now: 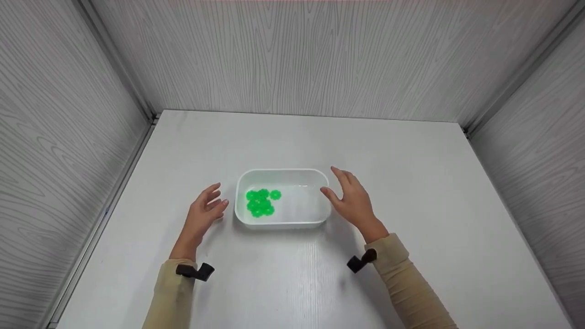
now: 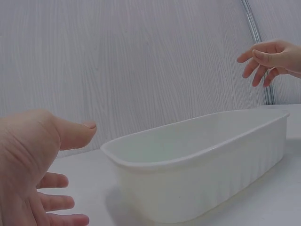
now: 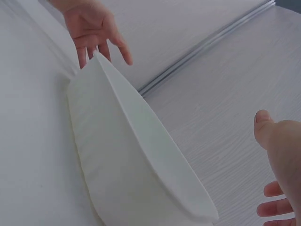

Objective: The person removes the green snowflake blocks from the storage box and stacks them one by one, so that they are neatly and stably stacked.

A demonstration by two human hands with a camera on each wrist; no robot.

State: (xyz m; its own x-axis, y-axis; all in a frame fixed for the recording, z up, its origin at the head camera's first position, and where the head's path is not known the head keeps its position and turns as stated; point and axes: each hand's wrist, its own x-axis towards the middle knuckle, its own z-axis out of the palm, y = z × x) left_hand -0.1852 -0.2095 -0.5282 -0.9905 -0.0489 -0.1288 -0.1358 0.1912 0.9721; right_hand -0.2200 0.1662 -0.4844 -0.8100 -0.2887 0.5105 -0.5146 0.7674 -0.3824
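Note:
A white rectangular plastic tub (image 1: 297, 225) with rounded corners stands on the table between my two hands. Bright green scalloped pieces (image 1: 260, 204), several of them, lie bunched in its left half; they look like small flower-shaped discs. My left hand (image 1: 205, 212) is just off the tub's left end, fingers loosely bent and holding nothing. At the right end, my right hand (image 1: 353, 201) has its thumb and fingers spread, also with nothing in it. Both wrist views show a gap between the nearer hand and the tub wall (image 2: 202, 183). The green pieces are hidden there by the walls.
A white tabletop (image 1: 283, 278) carries the tub. Pale wood-grain panels rise at the back (image 1: 292, 59), the left (image 1: 59, 137) and the right (image 1: 544, 151). Small black cameras (image 1: 196, 272) are strapped to both wrists over tan sleeves.

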